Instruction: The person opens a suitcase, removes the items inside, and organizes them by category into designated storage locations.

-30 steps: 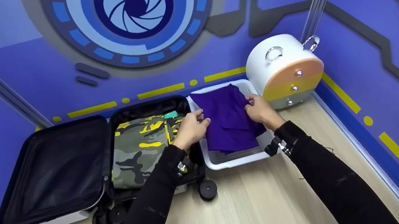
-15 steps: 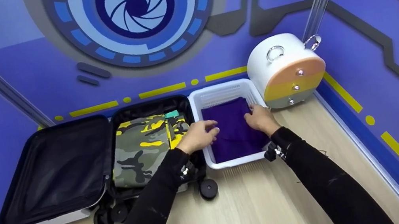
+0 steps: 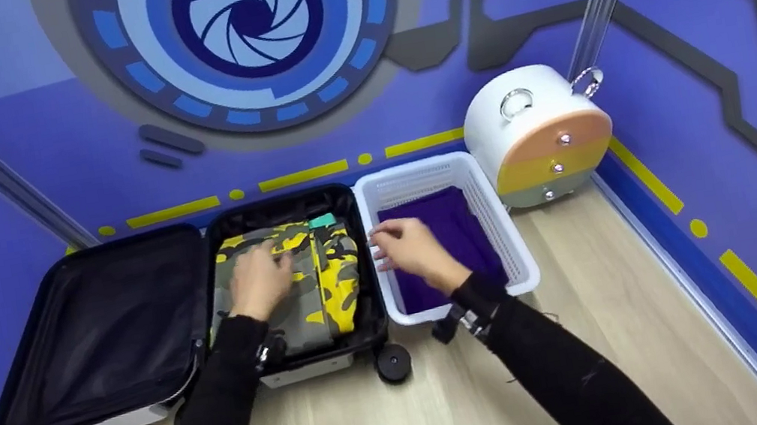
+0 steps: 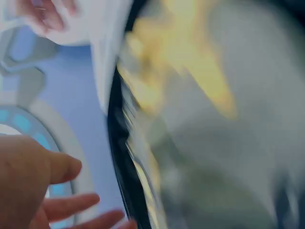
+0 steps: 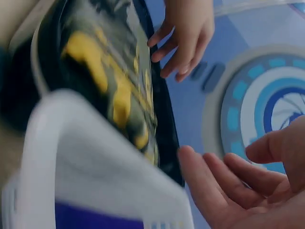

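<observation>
Fingers (image 4: 71, 205) of the left hand (image 3: 260, 280), loosely spread, are over camouflage fabric (image 3: 310, 295) in the open suitcase (image 3: 116, 330); the right hand's (image 3: 412, 249), apart and slightly bent, are above the white basket's (image 3: 527, 278) left side — purple cloth (image 3: 460, 226) inside, a rounded box (image 3: 533, 135) just beside.

Around the white basket (image 3: 508, 226), the open suitcase (image 3: 101, 332) stood just beside at nine o'clock, the drum-shaped box (image 3: 542, 141) at two and the right sleeve (image 3: 562, 366) at five; these blocked the way. Over the wooden surface (image 3: 611, 289), at four, there was room to pass.
</observation>
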`<state>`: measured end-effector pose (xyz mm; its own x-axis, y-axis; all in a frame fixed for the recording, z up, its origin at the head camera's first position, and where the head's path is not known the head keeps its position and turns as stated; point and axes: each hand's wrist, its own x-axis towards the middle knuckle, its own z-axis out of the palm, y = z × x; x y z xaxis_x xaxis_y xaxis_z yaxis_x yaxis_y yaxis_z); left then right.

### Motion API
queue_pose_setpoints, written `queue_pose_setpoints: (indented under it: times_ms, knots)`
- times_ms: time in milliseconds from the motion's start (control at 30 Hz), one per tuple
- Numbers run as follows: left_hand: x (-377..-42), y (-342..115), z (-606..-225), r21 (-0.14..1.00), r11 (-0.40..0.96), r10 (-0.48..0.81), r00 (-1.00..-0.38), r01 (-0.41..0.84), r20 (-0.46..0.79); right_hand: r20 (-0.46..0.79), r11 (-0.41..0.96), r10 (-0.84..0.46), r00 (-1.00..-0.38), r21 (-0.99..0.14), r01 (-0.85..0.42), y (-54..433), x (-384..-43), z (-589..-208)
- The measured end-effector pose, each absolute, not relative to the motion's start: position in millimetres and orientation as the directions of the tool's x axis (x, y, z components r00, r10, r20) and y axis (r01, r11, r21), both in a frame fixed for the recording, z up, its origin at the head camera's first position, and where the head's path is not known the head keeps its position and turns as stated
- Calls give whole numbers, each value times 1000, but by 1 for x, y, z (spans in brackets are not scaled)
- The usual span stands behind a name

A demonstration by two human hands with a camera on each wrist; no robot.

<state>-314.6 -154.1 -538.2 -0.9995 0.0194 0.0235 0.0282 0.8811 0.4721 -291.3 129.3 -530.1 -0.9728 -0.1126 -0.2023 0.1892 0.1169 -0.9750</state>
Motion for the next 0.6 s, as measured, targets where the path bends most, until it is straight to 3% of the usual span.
queue_pose_setpoints:
  times_ms: [100, 233, 467, 600]
  knots:
    - [-309, -181, -541, 353, 933, -71, -997, -63, 10, -272, 174, -211, -939, -956, 238, 104, -286, -528]
    - [-300, -208, -542, 295, 944, -136, -989, -149, -62, -359, 340, -263, -896, -903, 262, 81, -283, -529]
    - [-288, -229, -541, 319, 930, -152, -981, -184, -124, -341, 572, -169, -925, -798, 190, 59, -284, -535]
    - [-286, -231, -540, 323, 930, -138, -982, -174, -129, -330, 534, -115, -937, -816, 222, 55, -286, -540]
